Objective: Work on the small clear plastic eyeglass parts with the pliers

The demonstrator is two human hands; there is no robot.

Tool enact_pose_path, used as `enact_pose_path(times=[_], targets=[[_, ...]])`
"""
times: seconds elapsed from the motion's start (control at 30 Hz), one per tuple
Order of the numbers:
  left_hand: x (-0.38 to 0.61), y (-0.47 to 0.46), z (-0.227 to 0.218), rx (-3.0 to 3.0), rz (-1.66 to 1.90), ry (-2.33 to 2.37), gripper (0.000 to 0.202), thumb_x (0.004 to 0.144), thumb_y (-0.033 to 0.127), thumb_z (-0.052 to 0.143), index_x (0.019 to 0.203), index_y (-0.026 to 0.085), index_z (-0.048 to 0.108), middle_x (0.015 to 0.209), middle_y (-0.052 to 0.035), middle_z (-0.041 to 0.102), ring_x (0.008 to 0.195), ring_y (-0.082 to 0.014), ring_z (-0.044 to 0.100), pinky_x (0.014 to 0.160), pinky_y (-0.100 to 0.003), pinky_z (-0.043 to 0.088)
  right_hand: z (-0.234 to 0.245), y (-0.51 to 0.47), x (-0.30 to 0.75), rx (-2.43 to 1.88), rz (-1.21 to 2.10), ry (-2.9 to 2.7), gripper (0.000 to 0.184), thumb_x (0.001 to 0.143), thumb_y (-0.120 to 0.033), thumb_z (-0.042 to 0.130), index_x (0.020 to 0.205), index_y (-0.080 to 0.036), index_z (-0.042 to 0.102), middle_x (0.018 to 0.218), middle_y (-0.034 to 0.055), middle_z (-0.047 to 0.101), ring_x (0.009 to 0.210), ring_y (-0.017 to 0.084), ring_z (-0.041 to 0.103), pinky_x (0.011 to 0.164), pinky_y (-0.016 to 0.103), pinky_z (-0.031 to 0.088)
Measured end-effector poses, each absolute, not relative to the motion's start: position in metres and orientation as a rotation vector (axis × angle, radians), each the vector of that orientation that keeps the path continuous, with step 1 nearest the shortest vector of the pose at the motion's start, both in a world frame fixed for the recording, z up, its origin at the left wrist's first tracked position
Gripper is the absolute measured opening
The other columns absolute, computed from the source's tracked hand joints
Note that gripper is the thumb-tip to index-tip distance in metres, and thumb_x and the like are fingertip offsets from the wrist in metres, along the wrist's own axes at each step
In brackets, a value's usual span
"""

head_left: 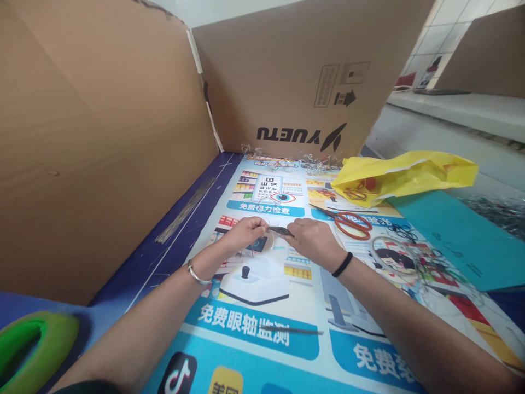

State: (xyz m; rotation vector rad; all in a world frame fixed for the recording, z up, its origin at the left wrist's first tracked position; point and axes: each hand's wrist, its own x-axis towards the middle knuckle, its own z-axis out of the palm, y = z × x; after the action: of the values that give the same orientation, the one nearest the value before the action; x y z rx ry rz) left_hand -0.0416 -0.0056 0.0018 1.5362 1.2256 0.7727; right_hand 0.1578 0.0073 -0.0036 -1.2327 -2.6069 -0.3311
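Note:
My right hand (pixel 314 241) is closed around a pair of pliers (pixel 280 231), whose dark jaws point left; the handles are hidden in the palm. My left hand (pixel 248 232) pinches at the tip of the jaws. A thin wire (pixel 272 243) curves below the fingers and seems to be held there, though its ends are hard to see. Both hands are just above the printed sheet (pixel 250 273). Scissors (pixel 355 225) with red-orange handles lie right of my right hand, beside a coil of pale wire (pixel 375 257).
Cardboard panels (pixel 254 82) stand at the left and back. A bundle of straight wires (pixel 184 210) lies left, a thin dark rod (pixel 293 330) in front. At right are a yellow bag (pixel 430 175), a teal sheet (pixel 463 241) and tangled wire (pixel 496 216). Green tape (pixel 61 339) sits front left.

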Motion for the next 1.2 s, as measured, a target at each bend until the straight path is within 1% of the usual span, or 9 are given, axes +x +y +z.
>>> enact_pose_path(times=[0.13, 0.23, 0.4, 0.57, 0.67, 0.8, 0.93, 1.1, 1.2], targets=[[-0.0415, -0.0068, 0.0032, 1.488, 0.787, 1.198, 0.014, 0.074, 0.028, 0.049, 0.067, 0.017, 0.045, 0.047, 0.0068, 0.036, 0.042, -0.0057, 0.030, 0.044, -0.020, 0.022, -0.0021, 0.0034, 0.1515, -1.404, -0.175, -2.572, 0.042, 0.086, -0.050, 0.037, 0.075, -0.017, 0.060, 0.076, 0.0038, 0.063, 0.066, 0.013, 0.054, 0.052, 0.025, 0.021], [-0.0415, -0.0069, 0.0033, 1.472, 0.788, 1.197, 0.015, 0.074, 0.029, 0.051, 0.067, 0.017, 0.046, 0.046, 0.0065, 0.038, 0.042, -0.0056, 0.032, 0.044, -0.020, 0.023, -0.0034, 0.0030, 0.1496, -1.475, -0.043, -2.535, 0.040, 0.085, -0.050, 0.037, 0.075, -0.018, 0.059, 0.075, 0.0022, 0.063, 0.065, 0.012, 0.054, 0.052, 0.024, 0.021], [-0.0416, -0.0060, 0.0010, 1.463, 0.817, 1.185, 0.018, 0.073, 0.032, 0.054, 0.069, 0.015, 0.051, 0.055, 0.0039, 0.045, 0.044, -0.0050, 0.036, 0.045, -0.020, 0.026, -0.0055, 0.0042, 0.1500, -1.511, 0.134, -2.462, 0.035, 0.084, -0.047, 0.039, 0.072, -0.020, 0.057, 0.070, -0.0001, 0.060, 0.062, 0.010, 0.051, 0.051, 0.023, 0.021], [-0.0426, -0.0059, -0.0021, 1.480, 0.811, 1.169, 0.019, 0.075, 0.034, 0.053, 0.071, 0.015, 0.051, 0.051, 0.0041, 0.044, 0.044, -0.0054, 0.036, 0.046, -0.020, 0.029, -0.0067, 0.0048, 0.1503, -1.504, 0.183, -2.433, 0.033, 0.083, -0.046, 0.041, 0.070, -0.020, 0.057, 0.068, -0.0001, 0.058, 0.060, 0.011, 0.049, 0.050, 0.023, 0.022], [-0.0418, -0.0068, -0.0014, 1.477, 0.835, 1.154, 0.020, 0.076, 0.034, 0.053, 0.069, 0.015, 0.050, 0.053, 0.0040, 0.044, 0.044, -0.0051, 0.036, 0.047, -0.020, 0.030, -0.0082, 0.0056, 0.1504, -1.495, 0.206, -2.428, 0.035, 0.083, -0.047, 0.040, 0.070, -0.019, 0.057, 0.067, 0.0002, 0.058, 0.059, 0.011, 0.049, 0.050, 0.022, 0.022], [-0.0391, -0.0083, 0.0010, 1.456, 0.897, 1.142, 0.022, 0.076, 0.034, 0.052, 0.066, 0.015, 0.049, 0.053, 0.0043, 0.044, 0.044, -0.0046, 0.036, 0.047, -0.020, 0.029, -0.0098, 0.0063, 0.1505, -1.478, 0.254, -2.413, 0.036, 0.083, -0.048, 0.040, 0.069, -0.020, 0.057, 0.066, 0.0000, 0.058, 0.058, 0.010, 0.047, 0.050, 0.022, 0.023], [-0.0385, -0.0095, 0.0024, 1.456, 0.891, 1.144, 0.023, 0.076, 0.037, 0.053, 0.068, 0.015, 0.050, 0.053, 0.0045, 0.044, 0.044, -0.0049, 0.036, 0.047, -0.020, 0.028, -0.0106, 0.0064, 0.1501, -1.480, 0.311, -2.388, 0.035, 0.082, -0.047, 0.041, 0.067, -0.020, 0.056, 0.064, -0.0010, 0.057, 0.057, 0.010, 0.046, 0.050, 0.022, 0.023], [-0.0398, -0.0112, 0.0029, 1.503, 0.928, 1.116, 0.030, 0.081, 0.039, 0.046, 0.064, 0.015, 0.049, 0.052, 0.0041, 0.042, 0.046, -0.0055, 0.036, 0.048, -0.021, 0.028, -0.0116, 0.0067, 0.1498, -1.460, 0.355, -2.376, 0.034, 0.082, -0.046, 0.042, 0.066, -0.019, 0.055, 0.063, -0.0015, 0.056, 0.056, 0.009, 0.045, 0.050, 0.022, 0.023], [-0.0393, -0.0114, 0.0025, 1.483, 0.928, 1.137, 0.029, 0.082, 0.039, 0.046, 0.064, 0.015, 0.049, 0.051, 0.0042, 0.042, 0.045, -0.0055, 0.035, 0.048, -0.021, 0.027, -0.0118, 0.0069, 0.1500, -1.451, 0.357, -2.375, 0.034, 0.082, -0.046, 0.042, 0.065, -0.019, 0.054, 0.063, -0.0015, 0.056, 0.056, 0.010, 0.045, 0.050, 0.022, 0.023]])
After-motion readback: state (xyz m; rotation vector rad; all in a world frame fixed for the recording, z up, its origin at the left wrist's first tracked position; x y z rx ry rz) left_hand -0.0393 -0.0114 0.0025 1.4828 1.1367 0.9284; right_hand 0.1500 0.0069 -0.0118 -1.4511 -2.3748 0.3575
